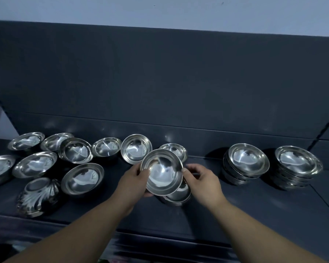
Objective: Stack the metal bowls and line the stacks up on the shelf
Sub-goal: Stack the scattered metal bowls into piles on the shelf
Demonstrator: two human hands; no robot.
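Observation:
I hold a shiny metal bowl [162, 172] tilted toward me over the dark shelf [226, 209]. My left hand [134, 182] grips its left rim and underside, and my right hand [201, 180] touches its right rim. Just below it sits another bowl [180, 195] on the shelf, partly hidden. Several loose bowls lie spread at the left, one of them [82, 179] close to my left arm and one patterned bowl [39, 196] upside down. Two finished stacks stand at the right: one stack [244, 164] and a second stack [296, 167] beside it.
A dark back panel [159, 82] rises behind the shelf, with a pale wall above. The shelf's front edge [159, 236] runs under my forearms. Between the bowl under my hands and the nearer stack is bare shelf surface.

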